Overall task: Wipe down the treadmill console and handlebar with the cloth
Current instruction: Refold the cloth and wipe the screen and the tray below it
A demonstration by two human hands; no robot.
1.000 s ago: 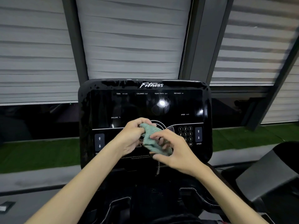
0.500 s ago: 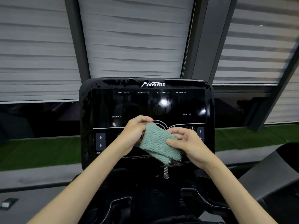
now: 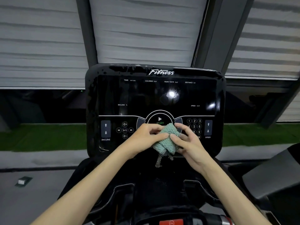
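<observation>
Three pale roller blinds (image 3: 146,30) across the far side, parted by two dark posts. Below them, one strip of green turf (image 3: 40,137) running left to right behind the machine.

One glossy black treadmill console (image 3: 155,101) at centre, marked "Fitness" along the top, with two bright light reflections on the screen. On its lower panel:
- one INCLINE pad (image 3: 105,129) at far left, two arrows
- five media buttons (image 3: 125,130) in a cross
- one START button (image 3: 159,119) in the middle
- one number keypad (image 3: 194,125), digits 1 to 6 plain, the lower rows partly behind the right hand
- one SPEED pad (image 3: 208,127) at far right, two arrows

Two bare hands, raised in front of the lower panel. Left hand (image 3: 142,135) pinching the cloth's left side with thumb and fingers. Right hand (image 3: 188,142) curled round its right side.

One teal waffle-weave cloth (image 3: 164,140), bunched between both hands just below START, a checked tag dangling underneath. Touching the panel or held off it: cannot tell.

One red button (image 3: 171,222) at the near edge.
</observation>
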